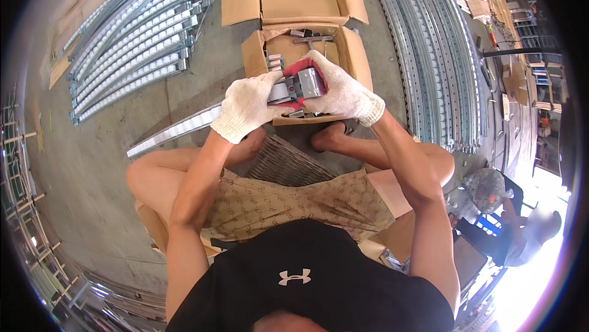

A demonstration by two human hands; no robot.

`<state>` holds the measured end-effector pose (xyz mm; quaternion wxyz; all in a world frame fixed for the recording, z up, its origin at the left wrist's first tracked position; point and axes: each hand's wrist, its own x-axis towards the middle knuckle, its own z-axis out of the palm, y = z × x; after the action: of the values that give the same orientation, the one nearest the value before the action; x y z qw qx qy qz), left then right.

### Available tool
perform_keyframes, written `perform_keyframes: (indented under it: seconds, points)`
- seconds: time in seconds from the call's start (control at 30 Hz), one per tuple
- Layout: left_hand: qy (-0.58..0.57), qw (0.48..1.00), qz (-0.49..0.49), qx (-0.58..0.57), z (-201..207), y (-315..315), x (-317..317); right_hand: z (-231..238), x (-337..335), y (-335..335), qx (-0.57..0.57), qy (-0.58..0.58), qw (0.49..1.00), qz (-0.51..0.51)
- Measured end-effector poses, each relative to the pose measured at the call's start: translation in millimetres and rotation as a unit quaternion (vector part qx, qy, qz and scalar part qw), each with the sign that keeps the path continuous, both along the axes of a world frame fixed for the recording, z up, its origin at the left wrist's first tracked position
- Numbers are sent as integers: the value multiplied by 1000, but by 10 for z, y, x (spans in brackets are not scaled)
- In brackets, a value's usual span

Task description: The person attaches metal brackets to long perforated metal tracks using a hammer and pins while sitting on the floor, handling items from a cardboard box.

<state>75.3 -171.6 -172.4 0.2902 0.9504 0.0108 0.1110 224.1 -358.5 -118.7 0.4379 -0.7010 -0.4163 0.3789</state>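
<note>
Presently, your left hand (245,105) and right hand (339,91), in knitted off-white gloves (363,104) with red facings, clamp a boxy grey metal fitting (311,83) at twelve o'clock. One slim white-rollered rail (175,132) slants beside your left hand, nine o'clock; beneath the fitting, one open cardboard box (356,53).

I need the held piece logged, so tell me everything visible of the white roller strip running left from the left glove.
The roller strip is long and narrow, with white rollers in a row along a grey, metal-looking edge. It slants from its free end, at lower left, up to the gloved left hand, which covers its nearer part. Whether its free end touches the floor is unclear, as is whether it joins the grey metal parts between the two hands.
</note>
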Motion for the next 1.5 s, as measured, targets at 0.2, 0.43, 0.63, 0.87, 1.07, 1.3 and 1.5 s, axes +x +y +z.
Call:
perform_keyframes:
  seconds: [0.2, 0.43, 0.63, 0.87, 1.07, 1.3, 1.5]
  points:
    - [46, 997, 56, -12, 21, 14, 264, -286, 209, 123, 120, 18, 992, -19]
    - [60, 998, 24, -7, 51, -49, 480, -739, 285, 88, 160, 217, 957, -107]
    - [38, 998, 28, 51, -332, -35, 527, -1725, 740, -217, -64, 128, 922, -360]
    - [61, 994, 48, 70, -334, 9, 635, -2723, 374, -297, -386, -214, 869, -223]
    - [35, 993, 68, 94, -364, 48, 711, -2266, 778, -435, -300, -237, 891, -247]
    - [-6, 993, 85, 82, -342, 137, 698, -437, -195, -935, -42, 59, 884, -462]
    - [-16, 993, 84, 81, -275, 92, 676, -156, -605, -990, -71, -125, 911, -387]
